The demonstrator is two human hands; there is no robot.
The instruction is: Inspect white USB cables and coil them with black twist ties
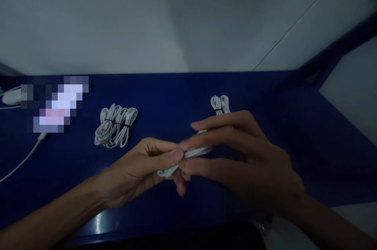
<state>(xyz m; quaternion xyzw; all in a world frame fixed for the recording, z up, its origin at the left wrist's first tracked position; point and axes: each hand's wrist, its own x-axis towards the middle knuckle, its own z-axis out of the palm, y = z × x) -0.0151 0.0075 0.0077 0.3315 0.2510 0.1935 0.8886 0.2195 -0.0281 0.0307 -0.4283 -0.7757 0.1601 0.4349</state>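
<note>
Between my two hands, above the blue table, is a coiled white cable (196, 152). My left hand (144, 163) pinches it at the middle, thumb on top, and one end loop sticks out below the thumb. The fingertips of my right hand (250, 159) close around the same coil from the right, slightly smeared by motion. Part of the coil is hidden behind the fingers. To the left lies a group of several tied white cables (116, 126) with black ties. Beyond my right hand are two more tied white cable coils (220, 104), partly covered by its fingers.
The blue table (165, 104) meets a pale wall (118, 26) at the back. At the left lies a blurred-out lit device (61, 103) with a white cord (23, 167) plugged in. A white object (11, 96) sits at the far left edge. A blue frame bar (338, 46) slants at the right.
</note>
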